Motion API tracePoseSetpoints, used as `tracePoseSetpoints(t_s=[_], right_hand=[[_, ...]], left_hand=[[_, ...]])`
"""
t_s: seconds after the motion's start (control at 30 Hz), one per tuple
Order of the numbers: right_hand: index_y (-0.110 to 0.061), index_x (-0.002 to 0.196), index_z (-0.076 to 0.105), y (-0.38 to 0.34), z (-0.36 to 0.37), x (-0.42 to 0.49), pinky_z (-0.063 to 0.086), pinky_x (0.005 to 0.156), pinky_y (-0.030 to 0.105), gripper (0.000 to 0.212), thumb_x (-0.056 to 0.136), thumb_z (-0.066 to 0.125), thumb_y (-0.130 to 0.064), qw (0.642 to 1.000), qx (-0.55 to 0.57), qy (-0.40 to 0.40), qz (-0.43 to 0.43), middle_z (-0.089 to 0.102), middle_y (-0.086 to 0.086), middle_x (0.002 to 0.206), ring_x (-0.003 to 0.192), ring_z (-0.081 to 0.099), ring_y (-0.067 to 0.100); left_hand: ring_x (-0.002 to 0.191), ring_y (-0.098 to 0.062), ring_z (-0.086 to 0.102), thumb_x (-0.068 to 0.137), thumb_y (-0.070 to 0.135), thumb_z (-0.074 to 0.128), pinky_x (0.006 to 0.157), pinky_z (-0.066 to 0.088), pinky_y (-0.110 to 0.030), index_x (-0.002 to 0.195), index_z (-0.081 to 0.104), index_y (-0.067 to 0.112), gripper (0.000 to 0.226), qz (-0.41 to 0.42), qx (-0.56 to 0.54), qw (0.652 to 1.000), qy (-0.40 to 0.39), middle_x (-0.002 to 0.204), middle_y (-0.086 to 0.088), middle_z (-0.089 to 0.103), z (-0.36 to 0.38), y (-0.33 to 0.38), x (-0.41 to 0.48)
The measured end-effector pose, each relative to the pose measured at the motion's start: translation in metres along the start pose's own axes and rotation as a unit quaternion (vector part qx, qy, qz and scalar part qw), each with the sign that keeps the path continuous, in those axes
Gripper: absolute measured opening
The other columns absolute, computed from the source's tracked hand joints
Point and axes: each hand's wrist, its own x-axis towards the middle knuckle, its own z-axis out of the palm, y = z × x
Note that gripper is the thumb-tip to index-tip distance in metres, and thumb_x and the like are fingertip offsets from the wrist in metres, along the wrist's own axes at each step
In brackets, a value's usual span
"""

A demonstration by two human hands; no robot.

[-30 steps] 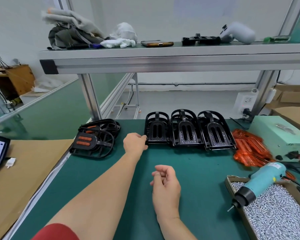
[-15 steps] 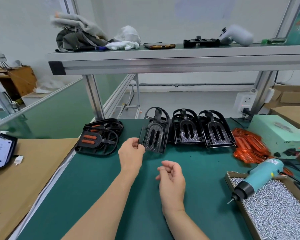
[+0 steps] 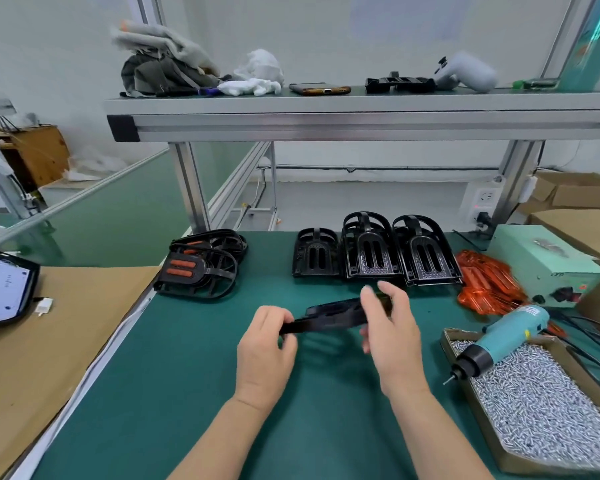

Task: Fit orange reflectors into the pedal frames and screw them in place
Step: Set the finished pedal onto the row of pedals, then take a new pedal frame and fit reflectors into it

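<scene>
The black pedal frame (image 3: 329,318) hangs edge-on over the middle of the mat (image 3: 187,375), left hand (image 3: 265,344) pinching its left end, right hand (image 3: 392,330) curled round its right end. It looks like light, stiff plastic, best taken by the rims. Three more stand in the far row (image 3: 368,252) (some perhaps stacked); one screwdriver (image 3: 506,334) lies right.

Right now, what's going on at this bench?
A person holds one black pedal frame above the green mat, left hand gripping one end and right hand pinching the other. No reflector shows in it. The orange reflectors lie piled at right, the electric screwdriver rests on the screw tray, more empty frames stand at the back, and finished pedals sit at left.
</scene>
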Motion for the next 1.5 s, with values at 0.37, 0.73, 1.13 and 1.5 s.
tracePoseSetpoints(t_s=[0.37,0.73,1.13,1.5], right_hand=[[-0.02,0.161,0.013,0.022,-0.011,-0.006,0.043,0.09,0.036,0.063,0.101,0.03,-0.006,0.971,-0.192,-0.116,0.086,0.027,0.003,0.154,0.119,0.053,0.022],[-0.011,0.16,0.008,0.04,-0.015,-0.049,0.004,0.125,0.032,0.062,0.103,0.032,-0.012,0.877,-0.449,-0.138,-0.096,0.001,0.005,0.167,0.154,-0.002,0.024],[-0.001,0.121,0.07,0.011,-0.073,-0.029,0.036,0.113,0.04,0.034,0.087,0.07,0.001,0.893,-0.358,0.016,-0.272,0.062,0.017,0.131,0.124,0.056,0.035],[-0.014,0.126,0.065,0.01,-0.158,0.137,0.052,0.091,0.044,0.036,0.092,0.062,-0.028,0.824,-0.563,0.052,-0.016,0.059,0.015,0.121,0.109,0.058,0.036]], left_hand=[[0.057,-0.005,0.061,0.096,0.01,0.058,0.059,0.05,-0.026,0.105,0.065,0.021,0.016,-0.299,-0.222,0.928,-0.007,0.094,-0.005,0.068,-0.009,-0.011,0.008],[0.059,-0.003,0.053,0.087,0.025,0.068,0.056,0.036,-0.009,0.088,0.067,0.036,0.011,-0.205,0.019,0.968,-0.145,0.054,0.01,0.052,-0.011,-0.005,0.002],[0.062,-0.002,0.054,0.086,0.027,0.067,0.058,0.036,-0.012,0.085,0.062,0.039,0.013,-0.181,-0.014,0.972,-0.148,0.059,0.023,0.055,0.007,0.026,-0.024],[0.052,-0.005,0.049,0.082,0.023,0.075,0.058,0.04,-0.01,0.076,0.067,0.032,0.014,-0.176,-0.067,0.97,-0.157,0.055,0.012,0.055,0.015,0.028,-0.026]])
